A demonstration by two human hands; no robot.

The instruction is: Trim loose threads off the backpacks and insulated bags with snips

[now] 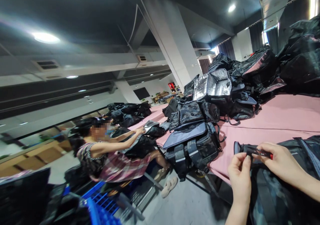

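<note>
At the lower right, a dark camouflage backpack point(272, 198) lies before me at the edge of the pink-covered table. My left hand point(240, 176) pinches a black strap or trim point(246, 149) of this bag between thumb and fingers. Just to its right, my right hand point(280, 160) is closed around a slim black tool with a red end point(265, 154), which looks like small thread snips. The tool points toward my left fingertips, close to the black piece. My fingers hide part of it.
More camouflage backpacks point(192, 145) are heaped along the pink table point(282, 115), one open with a silver lining point(218, 83). To the left a seated co-worker point(110, 151) handles a bag beside a blue crate point(100, 201). A pillar point(172, 35) rises behind.
</note>
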